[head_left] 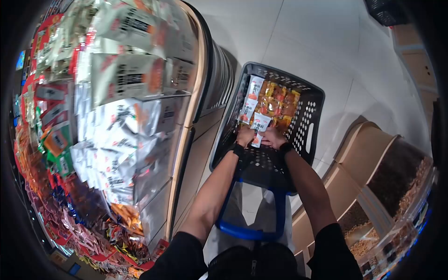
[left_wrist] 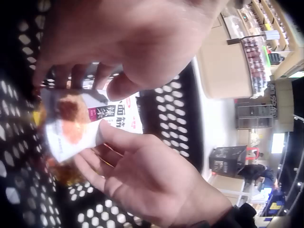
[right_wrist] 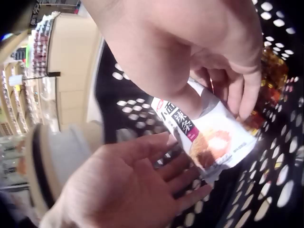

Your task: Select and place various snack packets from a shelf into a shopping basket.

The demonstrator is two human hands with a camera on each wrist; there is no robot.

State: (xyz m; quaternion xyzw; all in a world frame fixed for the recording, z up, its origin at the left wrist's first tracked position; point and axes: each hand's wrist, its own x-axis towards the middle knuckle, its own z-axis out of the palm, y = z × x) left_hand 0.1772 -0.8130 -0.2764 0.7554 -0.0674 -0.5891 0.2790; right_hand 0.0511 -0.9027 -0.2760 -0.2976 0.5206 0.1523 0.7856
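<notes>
A white snack packet (head_left: 260, 125) with dark lettering and an orange food picture is between my two hands, inside the dark basket (head_left: 318, 93). My right hand (head_left: 273, 136) pinches it; in the right wrist view the thumb (right_wrist: 187, 102) presses on its printed face and the other fingers reach behind. On the packet's other side, my left hand (head_left: 246, 136) has relaxed, fairly straight fingers (right_wrist: 183, 178) along its edge. More white packets (head_left: 254, 87) lie at the basket's left side, beside several amber-coloured packs (head_left: 275, 100) with yellow parts.
A blue basket handle (head_left: 252, 233) extends towards my legs. On the left stands a curved display (head_left: 126, 74) full of hanging snack bags. Wooden bins (head_left: 359, 144) with clear fronts stand at the right, and pale floor (head_left: 308, 37) stretches beyond the basket.
</notes>
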